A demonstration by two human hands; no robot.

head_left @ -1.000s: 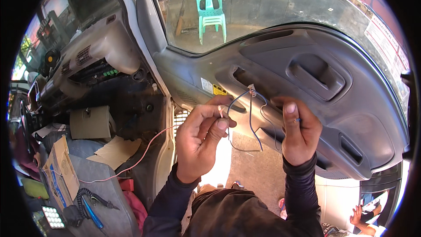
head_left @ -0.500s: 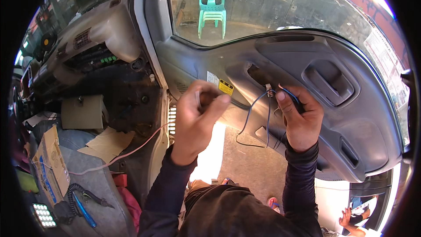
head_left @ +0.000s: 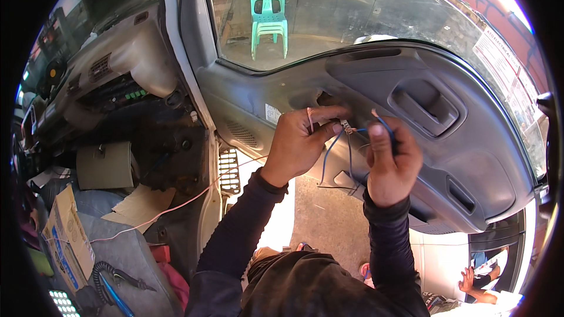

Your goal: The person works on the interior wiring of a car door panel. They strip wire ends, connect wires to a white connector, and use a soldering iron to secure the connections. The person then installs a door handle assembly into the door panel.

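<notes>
A: Fingers first, what've they got?

B: Left hand [head_left: 299,148] has the pink wire [head_left: 158,217] caught b/w its fingers; thumb + forefinger nearly meet at a small white plug [head_left: 345,123], can't tell if they're pressing on it. Right hand [head_left: 390,167] is a bit blurred, fingers clamped on a blue wire [head_left: 385,123], copper-coloured tip poking up past the thumb

A: And the plug's where?

B: B/w the hands, in front of the door panel [head_left: 499,170], just below its opening [head_left: 328,100], thin wires looping down over the floor [head_left: 320,217]

A: So what could go wrong?

B: Imo a tug's the main risk. Pull the blue wire too hard and it could prob slip or break near the plug. Also bare ends: if that tip touched other bare metal w/ power on, poss a short, can't tell if it's live

A: Anything further out?

B: Yep, pink wire runs back over the sill to the seat [head_left: 138,252] by the cardboard box [head_left: 69,238]; if it snagged there, or the door swung, it could get yanked from the fingers
</notes>
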